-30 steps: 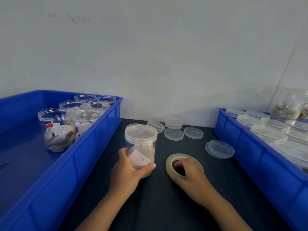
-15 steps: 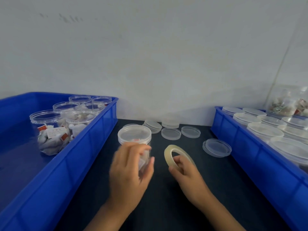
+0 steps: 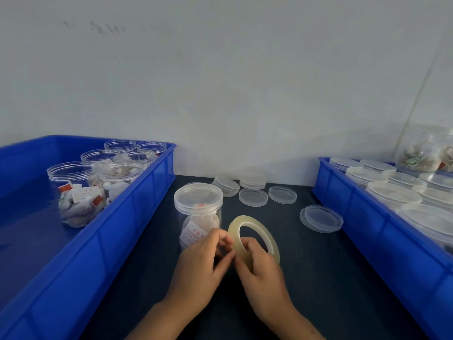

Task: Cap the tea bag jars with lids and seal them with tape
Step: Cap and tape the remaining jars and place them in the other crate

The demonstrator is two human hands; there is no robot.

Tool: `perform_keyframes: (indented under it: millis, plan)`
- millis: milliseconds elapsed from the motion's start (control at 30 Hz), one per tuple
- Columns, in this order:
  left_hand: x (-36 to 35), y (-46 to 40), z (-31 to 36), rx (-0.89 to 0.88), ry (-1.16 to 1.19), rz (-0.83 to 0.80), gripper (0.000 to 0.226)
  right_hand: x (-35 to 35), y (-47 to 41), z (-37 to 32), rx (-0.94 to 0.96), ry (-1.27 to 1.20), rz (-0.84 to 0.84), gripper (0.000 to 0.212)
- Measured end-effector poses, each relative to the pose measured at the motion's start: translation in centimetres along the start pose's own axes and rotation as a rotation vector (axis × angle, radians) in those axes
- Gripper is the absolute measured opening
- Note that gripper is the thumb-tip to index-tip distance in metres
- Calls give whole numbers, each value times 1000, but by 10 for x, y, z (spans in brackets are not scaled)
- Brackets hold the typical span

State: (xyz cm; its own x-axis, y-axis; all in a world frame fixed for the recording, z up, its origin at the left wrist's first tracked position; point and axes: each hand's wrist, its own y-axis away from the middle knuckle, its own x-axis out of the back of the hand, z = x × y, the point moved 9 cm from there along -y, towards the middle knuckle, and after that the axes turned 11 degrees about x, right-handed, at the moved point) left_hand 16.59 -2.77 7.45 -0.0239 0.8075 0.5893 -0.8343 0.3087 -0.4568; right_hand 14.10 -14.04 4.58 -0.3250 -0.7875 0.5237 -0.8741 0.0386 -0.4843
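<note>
A clear jar of tea bags (image 3: 198,212) stands upright on the dark table with a clear lid (image 3: 198,195) on top. In front of it my right hand (image 3: 262,273) holds a yellowish tape roll (image 3: 255,235) on edge. My left hand (image 3: 201,268) has let go of the jar and its fingertips pinch at the roll's near rim, right beside the right hand's thumb. Whether a tape end is lifted is too small to tell.
A blue bin (image 3: 103,241) on the left holds several open jars of tea bags (image 3: 73,192). A blue bin (image 3: 382,231) on the right holds several capped jars (image 3: 392,195). Loose clear lids (image 3: 252,196) lie near the wall, one more lid (image 3: 321,218) by the right bin.
My left hand left the jar and came to the tape roll. My right hand lifted the roll off the table and tipped it on edge.
</note>
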Motion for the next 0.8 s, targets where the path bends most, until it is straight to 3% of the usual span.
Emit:
perform_keyframes:
  millis: [600, 800]
  plan:
    - [2, 3, 3, 4, 62, -7, 8, -3, 2, 4, -13, 33, -9, 16]
    - [0, 3, 0, 7, 78, 4, 19, -4, 3, 4, -29, 13, -10, 20]
